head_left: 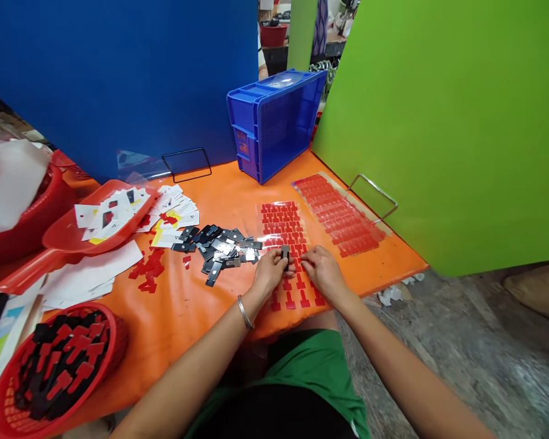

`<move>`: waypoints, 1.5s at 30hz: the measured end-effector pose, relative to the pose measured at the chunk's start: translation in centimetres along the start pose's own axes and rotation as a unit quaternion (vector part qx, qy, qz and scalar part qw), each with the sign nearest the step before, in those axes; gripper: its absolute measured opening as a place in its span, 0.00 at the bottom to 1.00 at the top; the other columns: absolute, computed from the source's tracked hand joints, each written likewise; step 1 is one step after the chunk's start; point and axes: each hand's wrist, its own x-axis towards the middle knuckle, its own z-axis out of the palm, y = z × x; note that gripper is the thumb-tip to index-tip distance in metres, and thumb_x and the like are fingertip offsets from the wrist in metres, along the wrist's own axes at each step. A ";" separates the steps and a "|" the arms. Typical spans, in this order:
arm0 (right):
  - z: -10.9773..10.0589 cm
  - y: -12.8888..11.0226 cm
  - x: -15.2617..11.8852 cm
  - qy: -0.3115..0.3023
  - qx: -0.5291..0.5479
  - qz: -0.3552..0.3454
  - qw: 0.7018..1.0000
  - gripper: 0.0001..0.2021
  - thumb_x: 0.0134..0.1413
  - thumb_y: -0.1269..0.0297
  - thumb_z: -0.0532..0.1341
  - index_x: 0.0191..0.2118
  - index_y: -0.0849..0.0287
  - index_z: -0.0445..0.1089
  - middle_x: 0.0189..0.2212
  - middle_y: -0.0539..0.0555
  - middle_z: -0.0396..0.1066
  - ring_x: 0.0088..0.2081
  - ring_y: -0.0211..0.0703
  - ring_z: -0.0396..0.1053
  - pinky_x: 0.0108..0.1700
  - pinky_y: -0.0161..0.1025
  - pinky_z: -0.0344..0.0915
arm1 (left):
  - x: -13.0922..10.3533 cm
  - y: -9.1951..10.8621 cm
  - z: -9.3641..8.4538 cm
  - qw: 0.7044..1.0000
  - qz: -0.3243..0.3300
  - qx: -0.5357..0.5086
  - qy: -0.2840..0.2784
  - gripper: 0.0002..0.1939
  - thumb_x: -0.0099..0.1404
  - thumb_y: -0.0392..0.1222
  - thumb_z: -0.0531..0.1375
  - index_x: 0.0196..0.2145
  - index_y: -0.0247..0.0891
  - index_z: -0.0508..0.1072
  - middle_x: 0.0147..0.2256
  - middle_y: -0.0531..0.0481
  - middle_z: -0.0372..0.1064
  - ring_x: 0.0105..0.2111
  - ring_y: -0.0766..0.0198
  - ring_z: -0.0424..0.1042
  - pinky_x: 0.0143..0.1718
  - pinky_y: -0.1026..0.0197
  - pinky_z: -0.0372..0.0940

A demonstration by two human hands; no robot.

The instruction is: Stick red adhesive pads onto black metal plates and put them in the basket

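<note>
My left hand (271,269) holds a small dark flat piece (285,256) upright between thumb and fingers, over a sheet of red T-shaped stickers (281,224). Just right of it, my right hand (321,271) has its thumb and fingertips pinched together above the same sheet; whatever is between them is too small to make out. A loose pile of black and silvery flat pieces (222,247) lies left of my left hand. The fingers partly cover the sheet's middle rows.
A second red sticker sheet (341,213) lies at the right by a wire stand (379,189). Behind stands a blue crate (251,122). At left are a red scoop (59,235) with cards, red scraps (149,268) and a red basket (119,338) of black-and-red pieces.
</note>
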 end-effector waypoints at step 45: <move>5.7 -13.5 -5.5 -0.020 0.504 0.168 0.847 0.13 0.39 0.58 0.68 0.28 0.54 0.65 0.25 0.48 0.66 0.24 0.37 0.62 0.25 0.36 0.63 | -11.6 -1.7 -9.4 0.989 -0.040 -0.121 0.080 0.10 0.55 0.22 0.59 0.35 0.29 0.72 0.29 0.45 0.75 0.25 0.66 0.75 0.30 0.65 0.72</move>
